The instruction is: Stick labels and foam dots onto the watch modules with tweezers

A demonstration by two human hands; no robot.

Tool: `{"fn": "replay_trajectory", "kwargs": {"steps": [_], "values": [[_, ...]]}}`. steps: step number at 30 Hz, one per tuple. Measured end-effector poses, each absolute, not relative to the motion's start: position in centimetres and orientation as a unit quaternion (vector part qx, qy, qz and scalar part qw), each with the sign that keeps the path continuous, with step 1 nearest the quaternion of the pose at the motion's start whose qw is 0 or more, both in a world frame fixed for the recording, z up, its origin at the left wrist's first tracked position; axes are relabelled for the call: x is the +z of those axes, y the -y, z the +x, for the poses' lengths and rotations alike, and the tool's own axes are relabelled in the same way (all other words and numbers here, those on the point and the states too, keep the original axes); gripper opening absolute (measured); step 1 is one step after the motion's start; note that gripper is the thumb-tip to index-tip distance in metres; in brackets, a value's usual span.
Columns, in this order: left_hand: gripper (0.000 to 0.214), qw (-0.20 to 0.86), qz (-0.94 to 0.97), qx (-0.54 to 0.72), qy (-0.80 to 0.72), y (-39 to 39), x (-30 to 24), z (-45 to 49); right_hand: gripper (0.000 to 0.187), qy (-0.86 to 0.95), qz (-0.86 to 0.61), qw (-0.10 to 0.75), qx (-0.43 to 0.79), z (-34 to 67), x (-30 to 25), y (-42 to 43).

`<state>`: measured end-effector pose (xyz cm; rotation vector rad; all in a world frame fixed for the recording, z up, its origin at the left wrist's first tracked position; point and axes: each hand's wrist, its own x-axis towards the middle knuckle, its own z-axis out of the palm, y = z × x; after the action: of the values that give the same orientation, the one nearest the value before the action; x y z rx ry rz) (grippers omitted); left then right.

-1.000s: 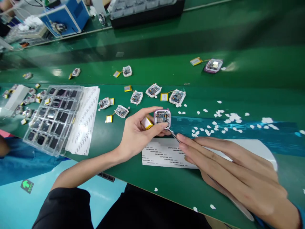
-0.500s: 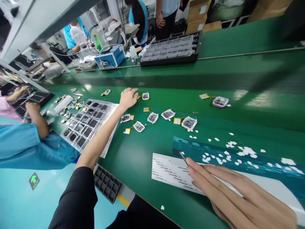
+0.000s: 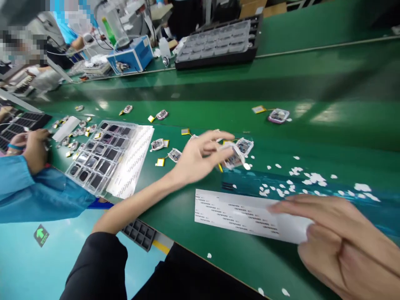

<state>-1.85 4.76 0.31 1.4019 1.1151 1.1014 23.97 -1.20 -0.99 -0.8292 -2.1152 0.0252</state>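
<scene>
Left hand pinches a small watch module above the green bench; right hand fingers spread flat on label sheet.

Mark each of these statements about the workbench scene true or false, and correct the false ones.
1. The left hand grips a small white device case above the green belt. True.
2. The right hand rests on a white label sheet. True.
3. The clear tray of dark screens lies to the right of the label sheet. False: it lies to the left.
4. The white paper bits are piled on the tray. False: they are scattered on the belt, right of the left hand.
5. A blue box stands at the far side. True.
</scene>
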Motion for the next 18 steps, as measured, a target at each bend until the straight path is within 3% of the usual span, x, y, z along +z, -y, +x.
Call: {"fn": "replay_trajectory", "kwargs": {"steps": [2,6,8,11,18], "values": [[0.031,0.6,0.523,0.439,-0.417,-2.0,0.1,0.3,0.069,0.827,-0.369,0.423,-0.035,23.7,-0.8,1.0],[0.038,0.696,0.455,0.411,-0.374,0.8,-0.4,2.0,0.018,0.844,-0.382,0.375,-0.022,22.8,-0.4,0.8],[0.034,0.71,0.444,0.409,-0.362,1.2,-0.4,2.1,0.008,0.849,-0.379,0.368,-0.028,22.5,-0.4,0.9],[0.023,0.699,0.446,0.405,-0.385,1.6,-0.1,2.0,0.012,0.849,-0.38,0.367,-0.026,22.5,-0.6,1.1],[0.021,0.62,0.503,0.425,-0.427,2.4,0.4,2.0,0.027,0.848,-0.399,0.348,-0.002,22.1,-0.2,1.6]]}}
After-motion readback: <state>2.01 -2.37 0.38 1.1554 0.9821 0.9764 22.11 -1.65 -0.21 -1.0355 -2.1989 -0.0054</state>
